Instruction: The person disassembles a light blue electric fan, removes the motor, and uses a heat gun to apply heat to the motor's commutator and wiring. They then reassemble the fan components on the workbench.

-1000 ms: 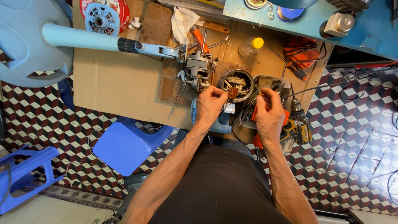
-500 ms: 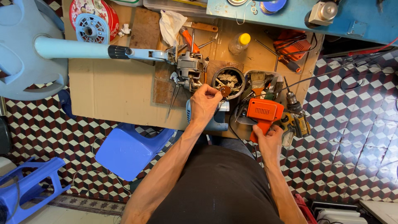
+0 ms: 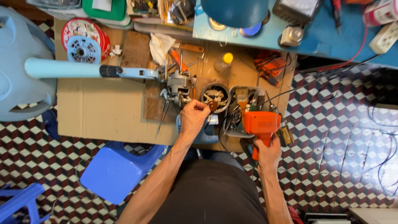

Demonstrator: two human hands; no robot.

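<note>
An orange soldering gun (image 3: 260,124) is gripped by its handle in the right hand (image 3: 268,152), at the hand's 12 o'clock. The left hand (image 3: 193,117) is closed on a small brown part (image 3: 213,106), at its 2 o'clock, beside a fan motor (image 3: 179,87). Everything lies on a cardboard-covered tabletop (image 3: 95,112) above a checkered floor (image 3: 340,137). The gun has been raised since half a second ago.

An orange pistol-shaped soldering gun (image 3: 260,124) stands gripped by its handle, beside a small round coil-filled motor part (image 3: 215,95).
</note>
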